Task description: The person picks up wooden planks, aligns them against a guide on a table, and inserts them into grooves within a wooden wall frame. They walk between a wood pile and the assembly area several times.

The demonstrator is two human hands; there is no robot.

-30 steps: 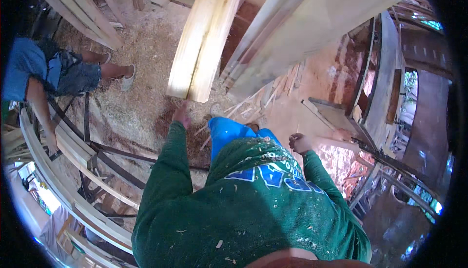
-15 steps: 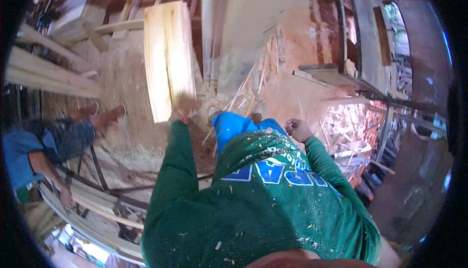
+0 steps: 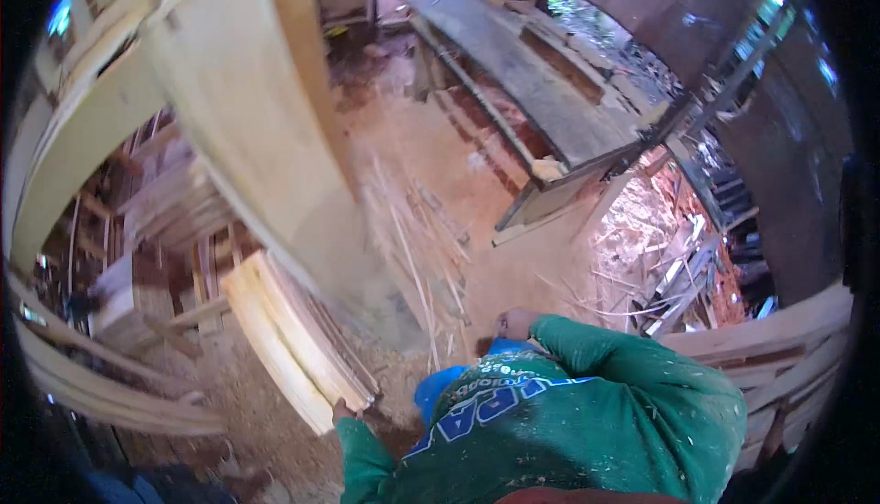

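Note:
A pale stack of wooden boards (image 3: 275, 330) lies to the front left, its near end close to my body. My left hand (image 3: 345, 410) is at that near end, its fingers closed on the edge of a board. In front of my waist, my right hand (image 3: 516, 323) has its fingers curled in, with nothing visible in them. Both arms are in green sleeves speckled with wood chips.
A tall, wide plank or panel (image 3: 266, 92) rises ahead on the left. A long dark workbench (image 3: 522, 73) stands at the far right, with scrap wood (image 3: 660, 266) heaped below it. Thin offcut strips (image 3: 426, 257) lie on the dusty floor. A co-worker's blue clothing (image 3: 156, 486) shows lower left.
My view has swung to the right, so the boards appear lower and tilted, and the co-worker has mostly left the picture. My left hand stays at the boards' near end.

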